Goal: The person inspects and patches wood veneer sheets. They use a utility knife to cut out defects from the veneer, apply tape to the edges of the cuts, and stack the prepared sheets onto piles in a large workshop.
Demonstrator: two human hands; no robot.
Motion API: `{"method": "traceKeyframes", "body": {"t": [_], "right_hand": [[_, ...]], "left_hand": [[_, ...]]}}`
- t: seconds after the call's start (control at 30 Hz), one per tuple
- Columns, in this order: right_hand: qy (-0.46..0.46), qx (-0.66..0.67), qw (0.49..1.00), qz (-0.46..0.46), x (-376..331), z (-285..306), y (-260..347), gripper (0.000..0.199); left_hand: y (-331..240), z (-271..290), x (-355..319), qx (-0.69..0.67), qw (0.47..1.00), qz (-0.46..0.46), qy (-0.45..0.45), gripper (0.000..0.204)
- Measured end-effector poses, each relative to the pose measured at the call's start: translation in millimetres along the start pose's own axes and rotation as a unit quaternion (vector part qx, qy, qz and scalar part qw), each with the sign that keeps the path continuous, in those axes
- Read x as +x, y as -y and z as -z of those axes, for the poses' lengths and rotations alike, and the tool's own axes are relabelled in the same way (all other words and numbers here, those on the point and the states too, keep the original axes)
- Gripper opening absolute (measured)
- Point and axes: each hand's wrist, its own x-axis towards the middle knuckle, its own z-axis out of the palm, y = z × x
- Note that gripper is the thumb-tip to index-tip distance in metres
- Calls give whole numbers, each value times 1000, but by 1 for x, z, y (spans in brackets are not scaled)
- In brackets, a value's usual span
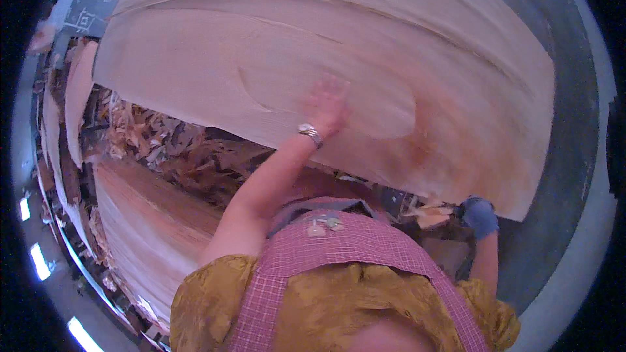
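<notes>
A large sheet of pale wood veneer (189, 45) spreads across the far side, with wavy grain and reddish-brown staining toward the right. My left hand (326, 104), bare and wearing a wristwatch, lies on the veneer near its middle. Its fingers look stretched out, though motion smears them. At the sheet's near right edge is my right hand (480, 216) in a blue-grey glove. Those gloved fingers are curled around toward the edge, and something dark shows beside them. What they grip, if anything, is hidden.
Beneath the sheet's near edge lies a heap of torn veneer scraps (156, 133). Another stack of veneer (147, 234) stands at the near left. Long strips (78, 98) hang at the far left. A grey floor (574, 130) runs along the right.
</notes>
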Motion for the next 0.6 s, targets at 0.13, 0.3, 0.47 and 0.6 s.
{"method": "traceKeyframes", "body": {"t": [0.13,0.3,0.47,0.6], "right_hand": [[-280,428,859,36,44,119,74,22],[-218,737,637,63,223,169,194,27],[-327,350,867,-134,256,172,223,37],[-340,312,876,-143,260,165,222,42]], "left_hand": [[-12,27,3,5,998,-16,56,69],[39,63,22,-212,967,-127,67,68],[254,132,71,-99,994,-27,27,34],[405,174,114,189,961,-53,-193,37]]}}
